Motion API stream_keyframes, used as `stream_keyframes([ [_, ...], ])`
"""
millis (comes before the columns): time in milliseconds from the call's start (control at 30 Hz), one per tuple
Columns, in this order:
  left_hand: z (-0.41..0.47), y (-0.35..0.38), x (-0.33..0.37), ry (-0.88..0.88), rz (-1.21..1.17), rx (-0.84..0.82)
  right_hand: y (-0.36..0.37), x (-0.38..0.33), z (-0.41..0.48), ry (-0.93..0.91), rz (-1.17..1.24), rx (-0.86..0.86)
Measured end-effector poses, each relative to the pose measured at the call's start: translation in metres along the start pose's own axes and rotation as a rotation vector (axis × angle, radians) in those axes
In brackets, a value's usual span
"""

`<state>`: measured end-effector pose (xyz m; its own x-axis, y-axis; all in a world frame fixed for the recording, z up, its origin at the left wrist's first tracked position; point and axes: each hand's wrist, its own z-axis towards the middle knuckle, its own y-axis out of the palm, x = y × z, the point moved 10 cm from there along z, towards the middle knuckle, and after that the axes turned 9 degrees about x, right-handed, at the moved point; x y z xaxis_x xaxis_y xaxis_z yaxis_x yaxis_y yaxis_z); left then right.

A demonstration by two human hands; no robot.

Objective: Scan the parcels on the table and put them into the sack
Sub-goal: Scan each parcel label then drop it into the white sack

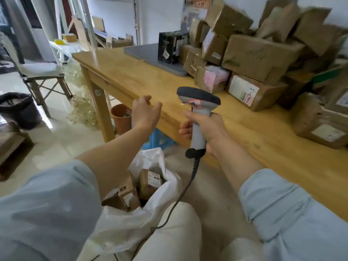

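A pile of brown taped parcels [258, 53] covers the right half of the wooden table [131, 76]. My right hand [205, 129] grips the handle of a grey barcode scanner [199, 102], its head pointing left above the table's front edge. My left hand [145, 112] hovers at the table edge, fingers loosely curled, holding nothing. Below, between my knees, a white sack [150, 210] stands open with two brown parcels [150, 183] inside.
A black box [171, 47] sits on a grey mat [148, 55] at the table's far side. Under the table are an orange pot [121, 119] and a blue stool [158, 138]. A folding chair [37, 72] and a black bin [18, 108] stand at left.
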<state>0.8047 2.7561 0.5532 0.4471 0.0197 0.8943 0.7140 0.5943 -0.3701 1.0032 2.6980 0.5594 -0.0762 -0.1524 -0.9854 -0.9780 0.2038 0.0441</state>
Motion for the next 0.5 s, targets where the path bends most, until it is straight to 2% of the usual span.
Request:
stream_keyframes([
  [133, -0.04, 0.053, 0.09, 0.201, -0.022, -0.164, -0.077, -0.031, -0.006, 0.019, 0.182, 0.158],
  [300, -0.112, 0.133, 0.187, 0.381, -0.058, -0.418, -0.19, -0.06, -0.015, -0.001, 0.241, 0.355],
  [500, -0.185, 0.206, 0.279, 0.564, -0.075, -0.611, -0.304, -0.07, -0.015, -0.027, 0.367, 0.548],
])
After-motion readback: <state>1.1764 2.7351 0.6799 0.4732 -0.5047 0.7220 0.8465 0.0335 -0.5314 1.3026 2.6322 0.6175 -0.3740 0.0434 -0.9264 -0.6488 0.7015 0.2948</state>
